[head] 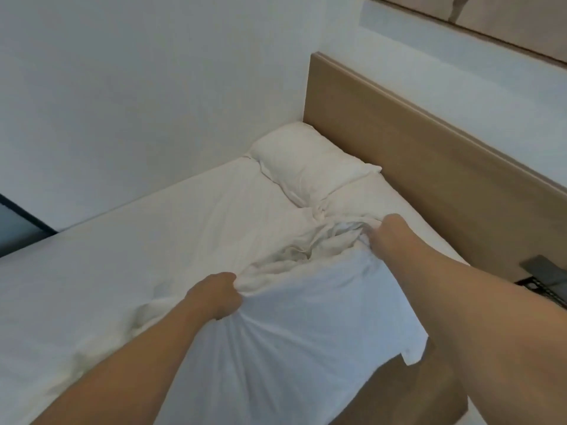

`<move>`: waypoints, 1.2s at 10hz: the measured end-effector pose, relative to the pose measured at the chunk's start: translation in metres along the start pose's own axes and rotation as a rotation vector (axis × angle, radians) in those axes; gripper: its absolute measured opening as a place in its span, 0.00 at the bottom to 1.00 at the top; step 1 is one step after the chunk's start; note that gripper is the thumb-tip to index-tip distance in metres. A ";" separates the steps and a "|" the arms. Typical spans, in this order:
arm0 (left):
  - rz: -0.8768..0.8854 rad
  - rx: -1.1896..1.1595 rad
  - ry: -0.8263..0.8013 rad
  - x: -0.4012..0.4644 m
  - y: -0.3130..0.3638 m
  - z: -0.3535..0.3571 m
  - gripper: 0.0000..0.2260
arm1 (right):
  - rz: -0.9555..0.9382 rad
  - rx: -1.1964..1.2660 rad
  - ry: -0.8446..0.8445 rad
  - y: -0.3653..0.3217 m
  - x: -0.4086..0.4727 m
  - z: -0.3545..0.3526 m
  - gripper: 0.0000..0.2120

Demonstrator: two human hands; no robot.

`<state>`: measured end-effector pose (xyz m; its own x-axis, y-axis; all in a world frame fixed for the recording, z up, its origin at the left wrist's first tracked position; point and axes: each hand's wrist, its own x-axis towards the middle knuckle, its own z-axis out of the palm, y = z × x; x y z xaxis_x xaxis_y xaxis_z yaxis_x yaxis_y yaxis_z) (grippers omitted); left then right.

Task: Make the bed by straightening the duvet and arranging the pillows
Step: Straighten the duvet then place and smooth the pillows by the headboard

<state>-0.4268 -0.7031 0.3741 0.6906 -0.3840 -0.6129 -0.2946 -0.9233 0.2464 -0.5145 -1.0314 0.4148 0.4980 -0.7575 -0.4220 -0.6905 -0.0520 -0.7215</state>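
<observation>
A white duvet (294,320) lies crumpled over the near side of the bed, one corner hanging off the edge at the lower right. My left hand (214,294) grips a bunched fold of it in a fist near the middle of the view. Farther right, my right hand (385,233) grips another bunched fold, its fingers buried in the fabric. One white pillow (310,162) lies flat in the far corner, against the wooden headboard (399,142) and the wall. The white sheet (107,271) is bare on the left.
A white wall (153,87) runs along the bed's far side. A dark-framed panel (18,228) stands at the left edge. Dark objects (540,271) lie beside the bed at the right, below the headboard. A framed picture (491,19) hangs at the top right.
</observation>
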 end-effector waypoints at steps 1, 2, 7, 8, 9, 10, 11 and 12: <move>-0.163 0.054 0.264 0.098 -0.039 -0.004 0.18 | 0.109 0.593 0.061 -0.026 0.062 0.096 0.09; -0.250 0.077 0.577 0.193 -0.064 0.029 0.17 | -0.304 0.051 -0.027 0.008 0.105 0.183 0.25; -0.078 0.063 0.777 0.460 -0.102 0.178 0.25 | -0.857 -0.981 0.185 0.176 0.322 0.359 0.35; -0.067 0.053 0.814 0.471 -0.107 0.182 0.24 | -0.871 -0.963 0.214 0.176 0.336 0.375 0.35; -0.070 0.049 0.786 0.462 -0.108 0.183 0.25 | -0.882 -0.970 0.221 0.186 0.339 0.385 0.35; -0.070 0.152 0.724 0.431 -0.108 0.183 0.28 | -0.869 -0.972 0.234 0.196 0.338 0.384 0.34; -0.121 0.392 0.693 0.375 -0.120 0.188 0.29 | -0.828 -1.041 0.208 0.193 0.334 0.379 0.33; -0.373 0.407 0.720 0.328 -0.164 0.194 0.30 | -0.806 -1.120 0.249 0.187 0.324 0.379 0.34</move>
<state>-0.2799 -0.6755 -0.0131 0.9936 -0.1005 0.0512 -0.0853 -0.9665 -0.2420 -0.2835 -1.0404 -0.0650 0.9295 -0.3588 0.0853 -0.3680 -0.9177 0.1493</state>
